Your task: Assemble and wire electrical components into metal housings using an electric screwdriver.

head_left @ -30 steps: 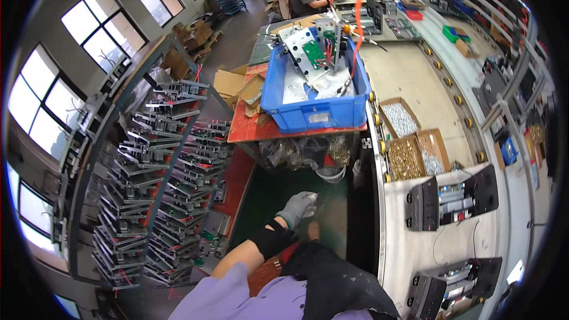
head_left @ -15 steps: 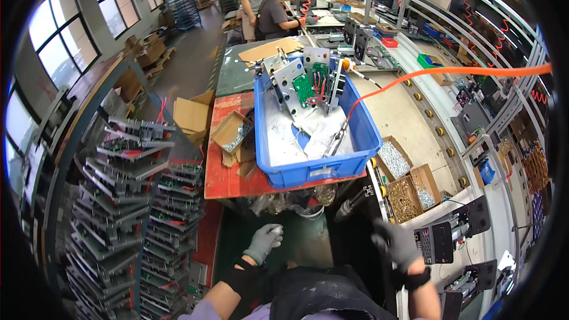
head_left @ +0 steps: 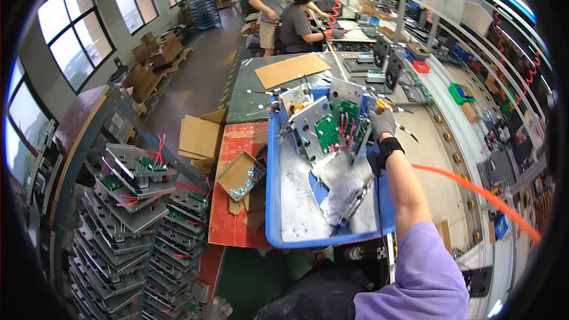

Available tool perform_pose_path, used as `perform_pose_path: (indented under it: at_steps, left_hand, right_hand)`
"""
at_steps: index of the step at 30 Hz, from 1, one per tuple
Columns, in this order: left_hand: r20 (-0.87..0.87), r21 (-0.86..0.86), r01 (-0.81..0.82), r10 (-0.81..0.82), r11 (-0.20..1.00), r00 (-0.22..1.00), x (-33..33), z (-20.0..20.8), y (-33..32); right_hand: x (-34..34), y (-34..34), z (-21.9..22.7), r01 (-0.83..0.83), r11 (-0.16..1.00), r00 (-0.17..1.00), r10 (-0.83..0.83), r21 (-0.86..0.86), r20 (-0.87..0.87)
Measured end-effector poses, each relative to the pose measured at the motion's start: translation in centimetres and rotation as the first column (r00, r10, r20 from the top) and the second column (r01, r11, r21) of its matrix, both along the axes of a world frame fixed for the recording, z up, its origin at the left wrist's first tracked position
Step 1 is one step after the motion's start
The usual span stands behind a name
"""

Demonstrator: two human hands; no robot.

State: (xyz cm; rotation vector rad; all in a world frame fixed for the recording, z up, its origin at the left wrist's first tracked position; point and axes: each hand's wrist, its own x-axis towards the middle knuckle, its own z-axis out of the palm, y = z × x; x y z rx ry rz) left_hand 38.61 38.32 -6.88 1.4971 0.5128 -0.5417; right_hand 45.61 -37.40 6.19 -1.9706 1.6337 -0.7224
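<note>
My right hand (head_left: 382, 123), in a grey glove, reaches to the far right of the blue plastic bin (head_left: 274, 201). Its fingers are curled at the edge of the upright metal plates, beside an orange-wound part; what they grip is largely hidden. Grey metal plates (head_left: 308, 121) stand in the bin, and a green circuit board (head_left: 326, 133) with red wires is mounted among them. In front of the plates, silvery sheeting lines the bin, with a slender metal tool (head_left: 355, 202) lying on it. Low at the bottom edge, my left hand (head_left: 218, 309) shows partly, gloved, fingers apart and holding nothing visible.
Left of me rises a stack of metal plates with boards (head_left: 118, 225). A cardboard box of small screws (head_left: 242, 175) sits on the red tabletop (head_left: 228, 219). An orange hose (head_left: 480, 188) crosses at right, near the roller conveyor (head_left: 441, 160). Two people (head_left: 296, 24) are farther off.
My right hand has gone from low at the right up to the plates in the bin. The left hand has dropped to the bottom edge. The bin now appears closer.
</note>
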Motion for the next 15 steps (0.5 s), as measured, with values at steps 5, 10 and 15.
perform_pose_path:
  at_steps: [5, 10, 15]
  left_hand:
    - [-0.127, -0.131, -0.214, 0.198, 0.968, 0.972, -1.4, -0.6, -0.2]
    - [-0.047, -0.016, -0.046, 0.046, 0.999, 0.998, 1.1, 2.3, -6.2]
    - [0.228, 0.129, 0.237, -0.261, 0.963, 0.938, 7.2, 8.3, -11.8]
  right_hand:
    - [2.4, -4.0, -3.6, 0.018, 0.999, 0.999, -0.016, -0.046, 0.044]
    - [0.4, -0.7, -3.3, 0.089, 0.965, 0.974, -0.033, -0.245, 0.222]
    - [-2.3, 5.3, 2.9, -0.065, 0.857, 0.739, 0.386, -0.512, 0.553]
